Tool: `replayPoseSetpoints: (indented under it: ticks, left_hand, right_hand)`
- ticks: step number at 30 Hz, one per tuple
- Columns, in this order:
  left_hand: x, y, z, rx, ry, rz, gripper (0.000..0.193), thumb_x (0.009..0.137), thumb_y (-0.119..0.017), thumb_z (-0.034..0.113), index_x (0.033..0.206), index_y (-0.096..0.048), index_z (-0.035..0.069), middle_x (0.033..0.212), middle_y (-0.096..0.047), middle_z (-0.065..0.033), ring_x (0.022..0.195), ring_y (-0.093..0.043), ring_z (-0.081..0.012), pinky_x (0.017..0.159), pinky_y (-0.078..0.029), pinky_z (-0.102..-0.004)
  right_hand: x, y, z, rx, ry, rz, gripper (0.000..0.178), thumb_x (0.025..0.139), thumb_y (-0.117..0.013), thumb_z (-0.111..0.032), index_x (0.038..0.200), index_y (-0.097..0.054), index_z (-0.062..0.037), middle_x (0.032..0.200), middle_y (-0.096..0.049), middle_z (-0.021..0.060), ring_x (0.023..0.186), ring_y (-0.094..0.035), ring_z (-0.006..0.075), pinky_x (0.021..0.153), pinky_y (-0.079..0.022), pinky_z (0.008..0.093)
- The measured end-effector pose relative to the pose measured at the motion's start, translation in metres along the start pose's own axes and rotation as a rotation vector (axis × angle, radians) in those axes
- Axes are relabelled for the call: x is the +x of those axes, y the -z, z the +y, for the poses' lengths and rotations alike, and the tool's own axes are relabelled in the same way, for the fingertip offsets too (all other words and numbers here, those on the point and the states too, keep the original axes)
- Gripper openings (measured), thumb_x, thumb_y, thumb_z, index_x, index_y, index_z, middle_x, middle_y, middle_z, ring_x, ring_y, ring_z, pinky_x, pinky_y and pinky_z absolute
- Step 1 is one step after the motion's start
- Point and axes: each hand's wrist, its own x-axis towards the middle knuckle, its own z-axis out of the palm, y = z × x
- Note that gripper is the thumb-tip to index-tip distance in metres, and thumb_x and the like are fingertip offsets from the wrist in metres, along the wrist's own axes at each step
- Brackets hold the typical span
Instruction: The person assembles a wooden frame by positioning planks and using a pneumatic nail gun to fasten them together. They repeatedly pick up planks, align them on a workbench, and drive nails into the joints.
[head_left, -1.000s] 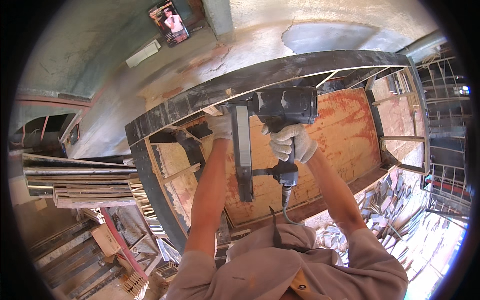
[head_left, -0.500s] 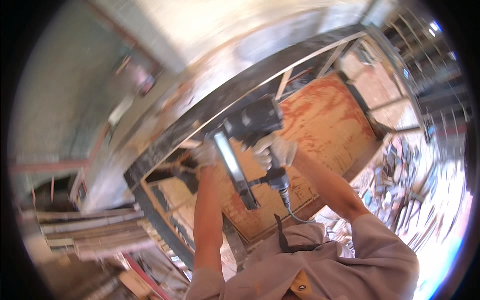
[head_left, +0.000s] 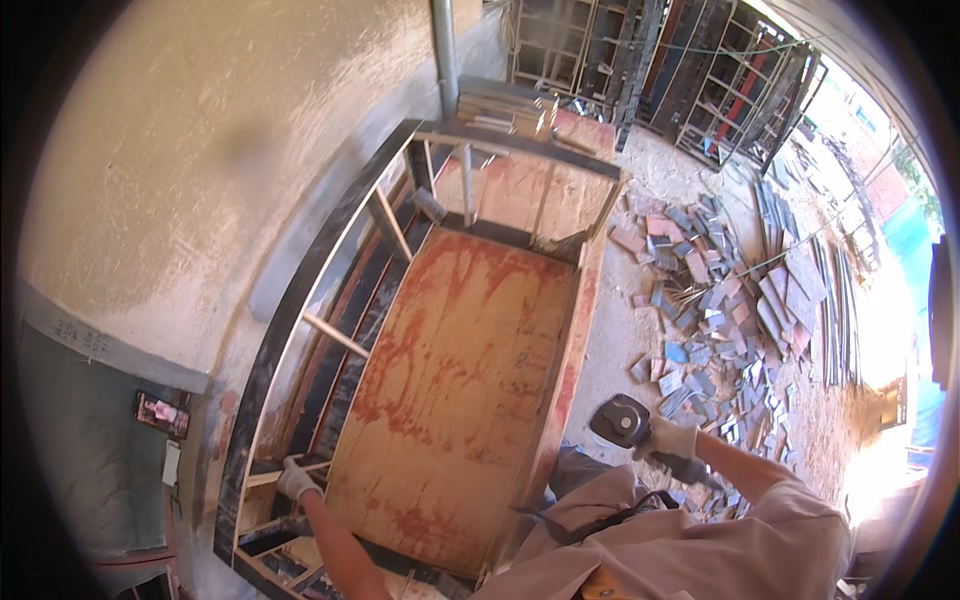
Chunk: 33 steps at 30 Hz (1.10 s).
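A nail gun (head_left: 620, 421) with a black rounded head hangs at my right side. My gloved right hand (head_left: 668, 445) is closed round its handle, with the head pointing away from my body. At the lower left, my gloved left hand (head_left: 297, 480) grips a short wooden slat (head_left: 268, 474) inside the long frame (head_left: 300, 315); the fingertips are partly hidden. This frame has dark outer rails and pale crosspieces. Within it lies a plywood panel (head_left: 460, 370) smeared with reddish stains.
A wall (head_left: 240, 160) runs along the frame's left side. Scrap wood pieces (head_left: 700, 290) litter the ground on the right. Tall wooden frames (head_left: 700, 80) lean at the back, and stacked boards (head_left: 505, 108) lie beyond the frame's far end. A grey pipe (head_left: 445, 60) stands against the wall.
The nail gun has gone from over the frame, between both hands, to my right side in my right hand alone. My left hand has come to the slat. The view has turned.
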Motion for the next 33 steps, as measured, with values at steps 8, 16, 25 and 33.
replayPoseSetpoints:
  ticks: [8, 16, 25, 33]
  left_hand:
    - [-0.209, -0.135, -0.136, 0.644, -0.791, -0.022, 0.056, 0.097, -0.055, 0.043, 0.134, -0.056, 0.002, 0.14, -0.056, -0.0259, 0.13, -0.053, -0.0435, 0.109, -0.039, -0.0523]
    - [-0.563, -0.262, 0.06, 0.791, -0.684, -0.763, 0.054, 0.091, -0.066, 0.047, 0.127, -0.061, 0.007, 0.11, -0.069, -0.0166, 0.11, -0.064, -0.0397, 0.095, -0.05, -0.0494]
    - [-0.574, -0.276, 0.106, 0.943, -0.485, -0.718, 0.04, 0.091, -0.065, 0.032, 0.123, -0.063, 0.009, 0.116, -0.067, -0.013, 0.107, -0.067, -0.0315, 0.084, -0.054, -0.0452]
    - [-0.62, -0.275, 0.088, 0.827, -0.368, -0.622, 0.033, 0.086, -0.063, 0.02, 0.117, -0.064, 0.008, 0.113, -0.067, -0.0126, 0.112, -0.064, -0.0318, 0.091, -0.05, -0.0465]
  right_hand:
    - [0.049, 0.172, 0.163, 0.078, -0.344, 0.314, 0.012, 0.076, -0.076, -0.014, 0.085, -0.075, -0.0053, 0.076, -0.072, 0.0092, 0.064, -0.069, 0.0247, 0.061, -0.056, 0.04]
    - [0.283, 0.459, 0.037, -0.186, -0.429, 0.383, 0.02, 0.071, -0.074, -0.015, 0.091, -0.075, -0.0112, 0.083, -0.074, 0.012, 0.081, -0.073, 0.0272, 0.07, -0.056, 0.0473]
    - [0.553, 0.586, -0.211, -0.792, 0.538, 0.648, 0.094, 0.093, -0.063, -0.059, 0.155, -0.03, 0.0027, 0.136, -0.059, 0.0295, 0.124, -0.06, 0.0437, 0.103, -0.05, 0.0474]
    - [0.532, 0.565, -0.175, -0.88, 0.674, 0.729, 0.051, 0.093, -0.059, -0.031, 0.13, -0.049, 0.002, 0.117, -0.063, 0.018, 0.104, -0.061, 0.0324, 0.093, -0.051, 0.041]
